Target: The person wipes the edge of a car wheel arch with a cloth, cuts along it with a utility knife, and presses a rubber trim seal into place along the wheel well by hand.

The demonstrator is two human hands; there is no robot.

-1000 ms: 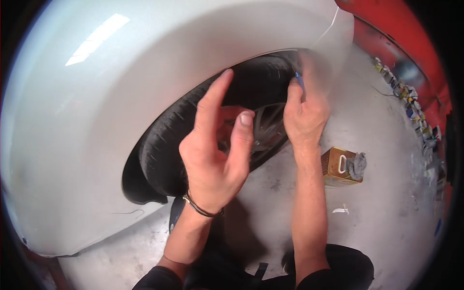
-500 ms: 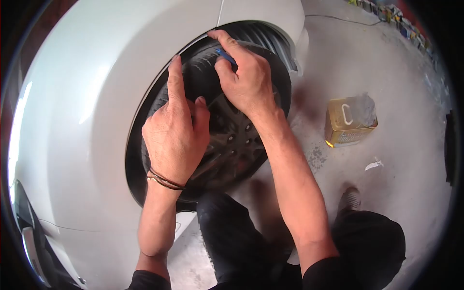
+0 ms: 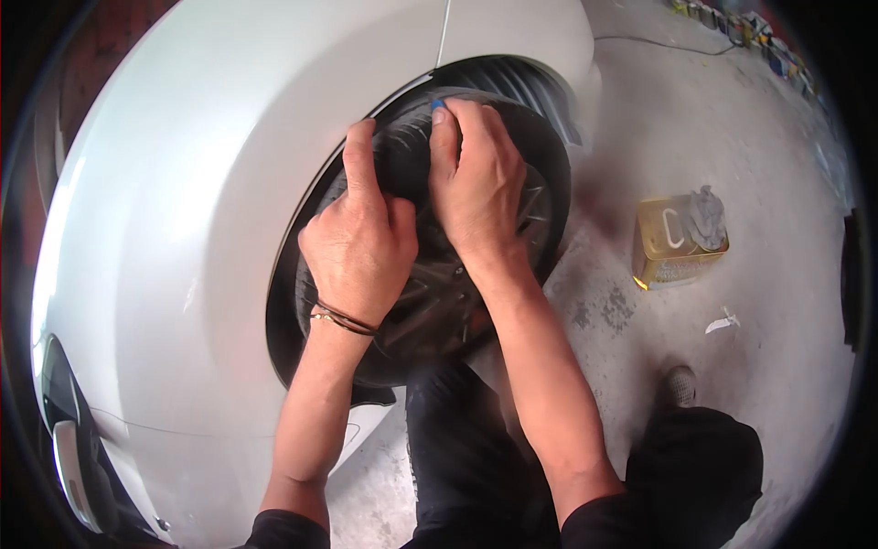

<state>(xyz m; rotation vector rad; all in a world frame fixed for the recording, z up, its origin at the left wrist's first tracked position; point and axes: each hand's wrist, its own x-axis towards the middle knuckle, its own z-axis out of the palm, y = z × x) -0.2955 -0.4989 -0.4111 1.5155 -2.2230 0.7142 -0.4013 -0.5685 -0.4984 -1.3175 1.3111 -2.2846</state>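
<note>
A white car's fender point(image 3: 210, 183) curves around a black tire point(image 3: 315, 265) with a dark spoked wheel. My left hand point(image 3: 361, 242), with dark bands at the wrist, points its index finger up at the wheel arch edge point(image 3: 340, 154). Its thumb stands apart, and the other fingers curl out of sight. Over the tire, my right hand point(image 3: 480, 178) pinches a small blue piece point(image 3: 437, 104) between thumb and fingers. Only the tip of that piece shows, so its kind is unclear.
On the concrete floor point(image 3: 631, 366) to the right stands a yellow metal can point(image 3: 681, 261) with a grey rag point(image 3: 707, 220) on top. A white scrap point(image 3: 722, 321) lies nearby. Several containers point(image 3: 759, 32) line the far edge, with a cable point(image 3: 658, 42) beside them.
My right hand has drawn its index finger back from the arch edge and closed it toward the thumb, around the blue piece. My left index finger stays at the edge. The view has shifted slightly.
</note>
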